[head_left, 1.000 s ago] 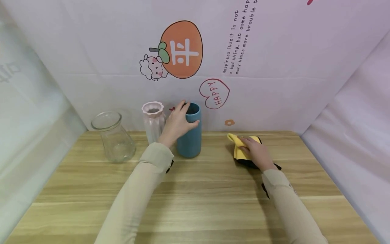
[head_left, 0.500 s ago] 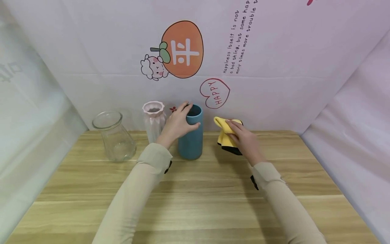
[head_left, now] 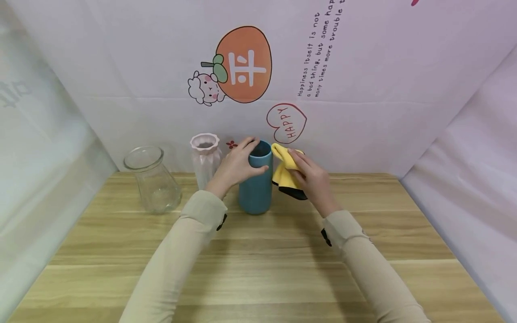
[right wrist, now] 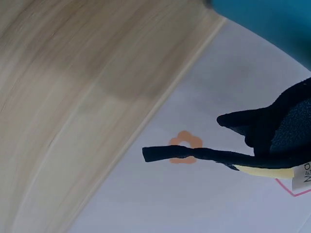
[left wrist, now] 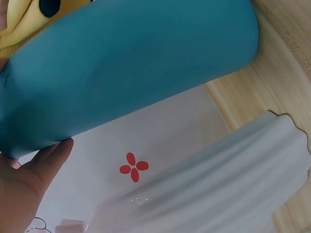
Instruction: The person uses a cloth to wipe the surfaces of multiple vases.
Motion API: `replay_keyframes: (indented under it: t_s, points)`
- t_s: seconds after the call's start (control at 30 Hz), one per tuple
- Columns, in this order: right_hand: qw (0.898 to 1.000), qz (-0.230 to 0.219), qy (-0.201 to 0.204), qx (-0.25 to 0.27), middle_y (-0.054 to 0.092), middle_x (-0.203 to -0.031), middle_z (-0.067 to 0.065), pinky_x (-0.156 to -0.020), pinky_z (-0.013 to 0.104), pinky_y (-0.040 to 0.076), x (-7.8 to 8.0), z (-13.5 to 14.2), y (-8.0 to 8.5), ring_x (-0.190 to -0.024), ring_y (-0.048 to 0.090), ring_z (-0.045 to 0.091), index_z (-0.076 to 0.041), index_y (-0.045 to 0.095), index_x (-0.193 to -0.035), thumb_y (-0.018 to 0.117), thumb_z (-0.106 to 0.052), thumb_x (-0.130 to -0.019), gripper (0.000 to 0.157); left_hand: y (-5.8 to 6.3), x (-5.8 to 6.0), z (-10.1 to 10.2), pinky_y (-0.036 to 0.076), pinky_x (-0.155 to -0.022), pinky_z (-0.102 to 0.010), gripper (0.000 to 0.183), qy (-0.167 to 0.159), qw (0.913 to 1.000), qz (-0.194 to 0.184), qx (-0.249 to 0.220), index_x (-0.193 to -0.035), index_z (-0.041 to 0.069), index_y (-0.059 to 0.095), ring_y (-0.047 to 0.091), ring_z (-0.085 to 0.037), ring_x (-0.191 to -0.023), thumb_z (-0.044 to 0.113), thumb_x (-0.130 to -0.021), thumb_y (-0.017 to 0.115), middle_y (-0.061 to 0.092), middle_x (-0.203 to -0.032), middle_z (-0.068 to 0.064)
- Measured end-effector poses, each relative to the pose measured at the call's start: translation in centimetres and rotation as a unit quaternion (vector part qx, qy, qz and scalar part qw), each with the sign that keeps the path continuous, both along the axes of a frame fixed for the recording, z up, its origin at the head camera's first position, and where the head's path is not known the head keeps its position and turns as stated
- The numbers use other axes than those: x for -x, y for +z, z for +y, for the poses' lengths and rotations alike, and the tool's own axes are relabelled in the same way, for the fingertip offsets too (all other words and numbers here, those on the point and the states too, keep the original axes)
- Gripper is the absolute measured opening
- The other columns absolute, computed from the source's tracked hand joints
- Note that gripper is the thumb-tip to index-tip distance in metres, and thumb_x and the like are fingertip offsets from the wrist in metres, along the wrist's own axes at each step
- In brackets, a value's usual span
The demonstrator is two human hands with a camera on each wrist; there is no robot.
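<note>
A tall blue vase [head_left: 255,195] stands upright on the wooden table. My left hand [head_left: 235,165] grips it near the top from the left, fingers over the far rim and thumb on the near side. In the left wrist view, fingers [left wrist: 52,162] press against the vase's wall. My right hand [head_left: 314,179] pinches a folded yellow cloth [head_left: 287,172] with black edging, its folded end right at the vase's right rim. In the right wrist view, only the cloth's dark grey side [right wrist: 294,128] and black border show; the right hand itself is out of that view.
Left of the blue vase stands a pale pink fluted vase [head_left: 206,163], partly behind the left hand. Farther left is a clear glass vase [head_left: 156,186]. A white printed sheet [head_left: 355,134] hangs close behind the wooden table [head_left: 266,278].
My right hand has lifted the yellow cloth off the table's right side and brought it left to the blue vase. The vase has shifted slightly right and nearer, with my left hand on it.
</note>
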State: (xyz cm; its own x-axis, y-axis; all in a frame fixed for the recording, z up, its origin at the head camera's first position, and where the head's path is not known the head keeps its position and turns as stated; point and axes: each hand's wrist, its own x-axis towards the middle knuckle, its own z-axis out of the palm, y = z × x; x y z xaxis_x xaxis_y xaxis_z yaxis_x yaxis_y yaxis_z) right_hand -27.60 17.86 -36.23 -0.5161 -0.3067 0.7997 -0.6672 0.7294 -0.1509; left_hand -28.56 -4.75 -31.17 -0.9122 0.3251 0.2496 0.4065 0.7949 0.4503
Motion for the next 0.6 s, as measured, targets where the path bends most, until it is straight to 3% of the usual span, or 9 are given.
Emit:
replay_keyframes:
  t_s: [0.23, 0.4, 0.5, 0.6]
  points:
    - [1.0, 0.01, 0.025, -0.014, 0.066, -0.12, 0.016, -0.08, 0.045, 0.057, -0.2, -0.3, 0.0, -0.098, 0.068, 0.036, -0.009, 0.057, -0.131, 0.073, -0.01, -0.08, 0.054, 0.2, -0.6, 0.2, 0.04, -0.108, -0.05, 0.082, -0.02, 0.9997, -0.012, 0.002, -0.149, 0.015, 0.034, 0.039, -0.03, -0.139, 0.047, -0.082, 0.069, 0.031, -0.156, -0.006]
    - [0.998, -0.019, 0.049, -0.031, 0.061, -0.128, 0.016, -0.082, 0.044, 0.056, -0.5, -0.4, -0.3, -0.103, 0.066, 0.036, -0.007, 0.054, -0.135, 0.074, -0.011, -0.081, 0.058, 0.2, -1.0, 0.1, 0.041, -0.108, -0.051, 0.081, -0.027, 0.9995, -0.017, 0.003, -0.149, 0.017, 0.034, 0.04, -0.03, -0.139, 0.047, -0.082, 0.069, 0.031, -0.156, -0.005]
    - [0.996, -0.061, 0.057, -0.035, 0.055, -0.136, 0.016, -0.083, 0.045, 0.056, -0.6, -0.4, -0.5, -0.11, 0.063, 0.037, -0.007, 0.048, -0.139, 0.064, -0.03, -0.09, 0.057, 0.2, -1.2, 0.1, 0.04, -0.108, -0.051, 0.082, -0.035, 0.9992, -0.02, 0.002, -0.15, 0.017, 0.033, 0.039, -0.03, -0.139, 0.047, -0.082, 0.068, 0.029, -0.157, -0.004]
    - [0.99, -0.118, 0.071, -0.036, 0.043, -0.147, 0.015, -0.086, 0.048, 0.054, -0.7, -0.6, -0.8, -0.117, 0.058, 0.037, -0.009, 0.038, -0.147, 0.042, -0.055, -0.094, 0.07, 0.2, -1.2, 0.0, 0.039, -0.108, -0.052, 0.082, -0.04, 0.9988, -0.028, 0.004, -0.151, 0.019, 0.03, 0.036, -0.03, -0.141, 0.05, -0.084, 0.065, 0.026, -0.158, -0.003]
